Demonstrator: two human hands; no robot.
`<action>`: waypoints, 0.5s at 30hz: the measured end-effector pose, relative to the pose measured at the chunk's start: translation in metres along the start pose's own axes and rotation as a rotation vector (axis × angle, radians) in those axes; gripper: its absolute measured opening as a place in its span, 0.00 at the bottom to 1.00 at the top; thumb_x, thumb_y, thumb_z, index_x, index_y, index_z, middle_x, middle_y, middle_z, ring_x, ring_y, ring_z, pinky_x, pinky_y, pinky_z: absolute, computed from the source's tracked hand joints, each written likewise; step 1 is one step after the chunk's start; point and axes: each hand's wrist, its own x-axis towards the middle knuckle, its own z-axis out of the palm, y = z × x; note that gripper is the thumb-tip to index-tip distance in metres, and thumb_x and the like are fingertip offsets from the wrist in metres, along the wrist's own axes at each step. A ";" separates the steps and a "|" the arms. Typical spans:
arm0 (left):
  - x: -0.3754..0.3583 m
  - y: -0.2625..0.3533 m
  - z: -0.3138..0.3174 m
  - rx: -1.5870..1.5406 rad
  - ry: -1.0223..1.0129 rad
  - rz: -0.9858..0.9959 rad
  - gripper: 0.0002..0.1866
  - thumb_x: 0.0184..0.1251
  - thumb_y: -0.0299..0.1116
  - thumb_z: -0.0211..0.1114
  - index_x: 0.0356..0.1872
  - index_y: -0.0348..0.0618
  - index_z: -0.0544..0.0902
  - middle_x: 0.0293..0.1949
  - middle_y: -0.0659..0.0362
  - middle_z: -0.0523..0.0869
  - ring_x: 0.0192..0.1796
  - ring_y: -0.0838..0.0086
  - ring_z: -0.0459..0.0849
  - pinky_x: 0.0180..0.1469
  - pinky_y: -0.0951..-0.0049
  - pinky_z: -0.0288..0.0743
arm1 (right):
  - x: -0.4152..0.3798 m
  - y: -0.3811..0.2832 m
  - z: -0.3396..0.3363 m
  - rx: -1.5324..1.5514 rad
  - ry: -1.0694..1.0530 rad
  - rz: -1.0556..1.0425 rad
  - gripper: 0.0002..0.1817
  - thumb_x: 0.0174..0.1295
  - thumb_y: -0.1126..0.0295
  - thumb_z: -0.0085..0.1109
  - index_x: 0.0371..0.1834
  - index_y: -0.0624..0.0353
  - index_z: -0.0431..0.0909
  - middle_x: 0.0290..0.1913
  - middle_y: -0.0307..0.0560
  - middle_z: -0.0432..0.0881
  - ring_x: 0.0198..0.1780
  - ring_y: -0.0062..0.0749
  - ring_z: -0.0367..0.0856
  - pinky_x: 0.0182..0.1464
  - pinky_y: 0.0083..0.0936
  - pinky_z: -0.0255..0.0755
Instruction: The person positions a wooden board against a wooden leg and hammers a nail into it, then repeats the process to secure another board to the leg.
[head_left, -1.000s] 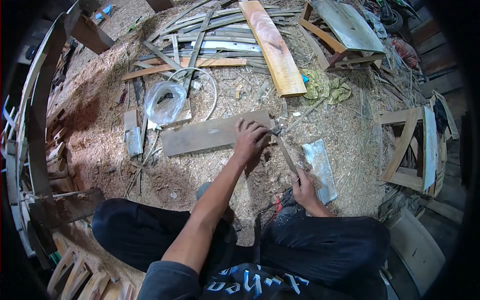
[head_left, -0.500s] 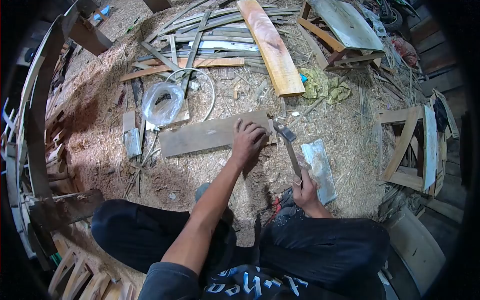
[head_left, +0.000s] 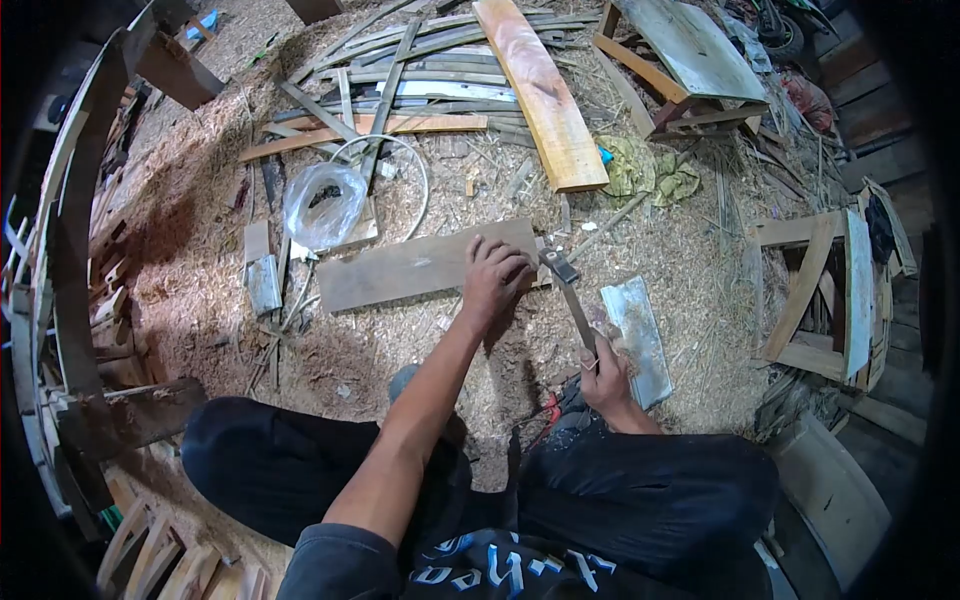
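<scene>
A flat brown wooden board point(head_left: 405, 265) lies across the shavings in front of me. My left hand point(head_left: 495, 277) is on its right end, fingers bent over the surface and closed at the edge. Whether a small thing such as a nail is between the fingertips is hidden. In my right hand point(head_left: 607, 382) is a hammer point(head_left: 577, 312), gripped by its handle. The hammer's head is just right of the left fingertips, close to the board's end. A small piece of wood point(head_left: 541, 278) shows under that end.
A whitish panel point(head_left: 642, 345) lies right of the hammer. Beyond the board are a clear plastic-wrapped coil point(head_left: 326, 207), a long thick plank point(head_left: 543, 95) and a heap of thin strips point(head_left: 440, 75). Wooden frames point(head_left: 815, 290) stand at the right. Shavings cover the floor.
The hammer's head has shifted slightly left, closer to my left fingertips. My right hand moved a little with it; the left hand and board are nearly unchanged.
</scene>
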 end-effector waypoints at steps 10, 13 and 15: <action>0.002 -0.006 0.003 -0.010 -0.028 0.030 0.14 0.60 0.40 0.73 0.45 0.50 0.86 0.51 0.63 0.84 0.61 0.64 0.77 0.77 0.46 0.52 | 0.008 0.001 -0.003 -0.107 -0.108 0.093 0.18 0.72 0.67 0.53 0.60 0.66 0.74 0.36 0.69 0.82 0.39 0.68 0.83 0.38 0.48 0.76; 0.004 -0.003 -0.008 -0.014 -0.084 0.015 0.27 0.55 0.41 0.76 0.55 0.46 0.79 0.59 0.56 0.79 0.65 0.60 0.74 0.78 0.44 0.49 | 0.010 -0.007 -0.011 0.034 -0.027 0.108 0.16 0.74 0.63 0.53 0.55 0.65 0.75 0.31 0.63 0.81 0.32 0.62 0.82 0.33 0.44 0.73; 0.011 0.000 -0.014 -0.042 -0.067 -0.057 0.39 0.51 0.42 0.78 0.65 0.43 0.71 0.65 0.50 0.74 0.71 0.55 0.68 0.78 0.42 0.49 | 0.014 -0.014 -0.011 0.077 -0.003 0.192 0.16 0.74 0.61 0.55 0.52 0.64 0.75 0.28 0.59 0.80 0.30 0.57 0.81 0.32 0.43 0.72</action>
